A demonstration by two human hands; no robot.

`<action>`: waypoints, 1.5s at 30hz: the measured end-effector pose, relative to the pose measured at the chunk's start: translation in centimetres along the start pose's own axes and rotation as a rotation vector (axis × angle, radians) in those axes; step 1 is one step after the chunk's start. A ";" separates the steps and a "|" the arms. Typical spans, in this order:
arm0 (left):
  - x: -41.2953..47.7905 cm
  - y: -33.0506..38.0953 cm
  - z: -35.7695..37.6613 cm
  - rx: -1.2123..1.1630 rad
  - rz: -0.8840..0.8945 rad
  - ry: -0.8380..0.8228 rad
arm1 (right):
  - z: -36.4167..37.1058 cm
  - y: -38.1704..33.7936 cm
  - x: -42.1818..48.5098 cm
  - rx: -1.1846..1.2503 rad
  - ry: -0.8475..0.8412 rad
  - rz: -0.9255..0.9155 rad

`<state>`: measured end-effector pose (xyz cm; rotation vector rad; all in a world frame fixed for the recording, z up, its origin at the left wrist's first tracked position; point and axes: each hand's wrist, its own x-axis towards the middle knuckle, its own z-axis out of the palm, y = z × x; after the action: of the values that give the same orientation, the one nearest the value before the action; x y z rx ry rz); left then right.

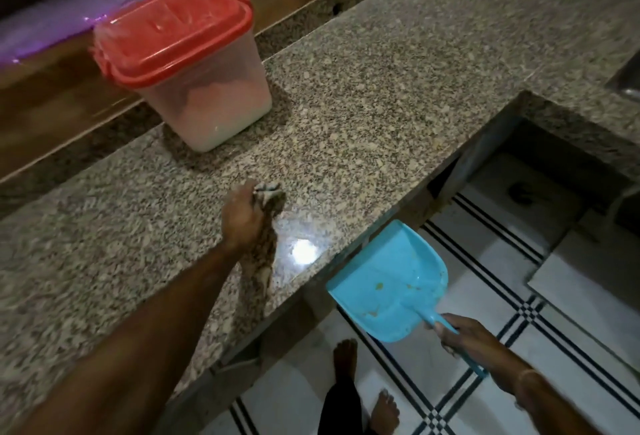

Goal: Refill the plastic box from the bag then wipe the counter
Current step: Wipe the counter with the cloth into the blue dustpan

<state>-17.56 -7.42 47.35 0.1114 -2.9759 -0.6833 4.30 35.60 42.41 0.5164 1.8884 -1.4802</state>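
Note:
The plastic box [207,88] stands at the back of the granite counter [363,95]. Its red lid is closed and a white filling shows through its clear walls. My left hand [244,218] rests on the counter's middle and grips a small dark cloth [270,193]. Below the counter's front edge, my right hand [465,334] holds the handle of a blue dustpan [391,282], whose mouth sits just under the edge. A few yellowish bits lie in the pan. No bag is in view.
A wooden ledge [62,88] runs behind the box. A steel sink's corner [627,77] shows at the far right. Under the counter is an open recess [540,171] and white tiled floor with black stripes. My bare feet [346,358] stand near the counter.

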 end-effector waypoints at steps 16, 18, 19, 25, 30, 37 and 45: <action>-7.9 -1.5 -0.8 -0.060 -0.238 0.117 | 2.5 -0.9 -0.3 -0.117 -0.066 -0.062; -10.7 -4.7 -2.1 0.037 -0.412 0.167 | 2.8 -1.0 -0.1 -0.124 -0.059 -0.075; -12.2 -5.3 -2.4 0.095 -0.475 0.157 | 3.0 -0.9 0.0 -0.133 -0.061 -0.077; -14.7 3.7 0.2 0.128 -0.453 0.007 | 5.1 -0.6 -0.2 -0.104 -0.090 -0.061; -13.1 9.1 2.5 -0.023 -0.383 0.017 | 4.9 -0.8 -0.5 -0.137 -0.132 -0.068; -15.8 -1.2 -0.6 0.140 -0.477 0.155 | 1.9 -1.5 -0.5 -0.200 -0.119 -0.084; -16.3 4.2 0.6 0.274 -0.498 0.017 | 2.4 -0.6 0.7 -0.137 -0.155 -0.070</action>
<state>-1.67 -1.89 47.56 0.8902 -3.0196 -0.2943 4.01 33.11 42.01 0.2669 1.8850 -1.3804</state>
